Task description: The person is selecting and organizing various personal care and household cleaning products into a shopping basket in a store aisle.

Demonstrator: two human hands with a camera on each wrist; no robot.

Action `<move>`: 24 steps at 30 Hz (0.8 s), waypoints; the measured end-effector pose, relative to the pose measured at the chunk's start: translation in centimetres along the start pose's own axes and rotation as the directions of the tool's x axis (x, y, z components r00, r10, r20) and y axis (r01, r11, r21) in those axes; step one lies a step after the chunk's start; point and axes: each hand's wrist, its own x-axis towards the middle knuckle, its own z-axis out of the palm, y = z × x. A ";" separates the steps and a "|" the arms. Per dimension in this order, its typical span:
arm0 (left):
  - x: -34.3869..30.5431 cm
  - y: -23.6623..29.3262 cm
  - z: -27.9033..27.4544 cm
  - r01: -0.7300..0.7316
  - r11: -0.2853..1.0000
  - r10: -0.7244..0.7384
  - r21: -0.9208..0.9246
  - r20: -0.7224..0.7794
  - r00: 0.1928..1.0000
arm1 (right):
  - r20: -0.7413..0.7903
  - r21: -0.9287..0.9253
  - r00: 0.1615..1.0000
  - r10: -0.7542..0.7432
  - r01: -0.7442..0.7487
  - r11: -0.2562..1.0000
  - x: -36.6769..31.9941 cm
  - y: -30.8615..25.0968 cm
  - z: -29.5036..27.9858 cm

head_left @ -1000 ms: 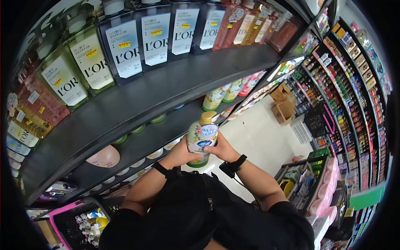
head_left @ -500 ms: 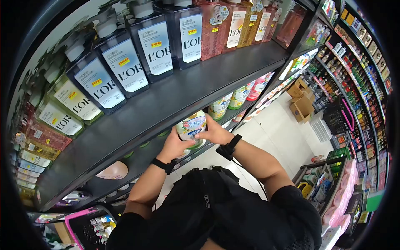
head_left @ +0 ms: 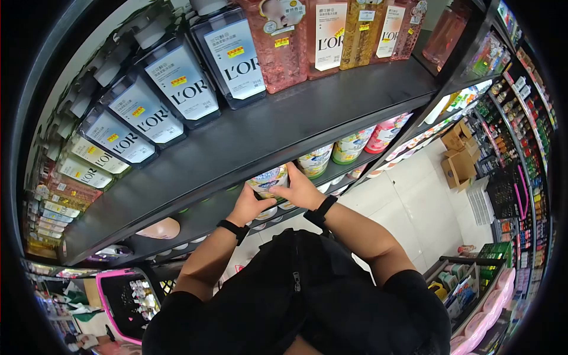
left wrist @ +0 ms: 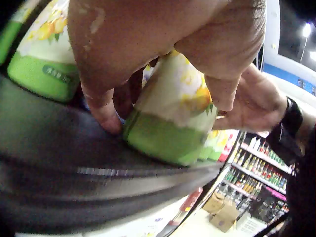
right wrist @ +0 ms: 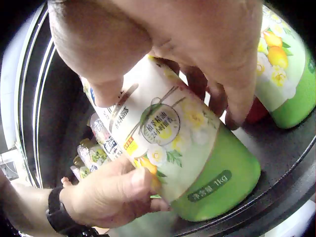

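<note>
Both hands grip a white bottle with a green base and floral label [head_left: 268,181] [left wrist: 170,116] [right wrist: 173,133], at the front of the lower shelf, under the upper shelf's edge. The left hand [head_left: 249,204] [left wrist: 163,39] [right wrist: 111,190] holds its left side, and the right hand [head_left: 300,189] [right wrist: 168,44] [left wrist: 254,96] curls round its right side. In the left wrist view, its base is at the shelf surface [left wrist: 64,133]. The bottle's top is hidden in the head view.
Similar bottles [head_left: 313,161] stand to its right on the same shelf. Above, the upper shelf [head_left: 331,94] bears rows of pump bottles [head_left: 178,86]. A pink-rimmed basket [head_left: 106,296] is at lower left; cardboard boxes [head_left: 458,168] lie on the floor at right.
The hands have carried the bottle forward from in front of the body to the lower shelf, beneath the upper shelf's edge. The head view has shifted along the shelves.
</note>
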 end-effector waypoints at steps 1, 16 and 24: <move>-0.3 -0.5 0.5 -0.009 0.999 0.010 0.039 -0.027 1.000 | 0.011 -0.004 1.000 -0.004 0.004 1.000 -0.2 0.4 -0.1; 0.1 -1.6 2.8 0.151 0.983 -0.129 0.102 -0.192 0.973 | 0.123 -0.043 0.928 0.352 -0.349 0.936 -13.2 16.0 -9.4; 0.5 -3.7 2.2 0.230 0.972 -0.224 0.046 -0.122 0.967 | -0.249 -0.630 0.179 0.952 -0.776 -0.019 -43.7 32.8 -19.3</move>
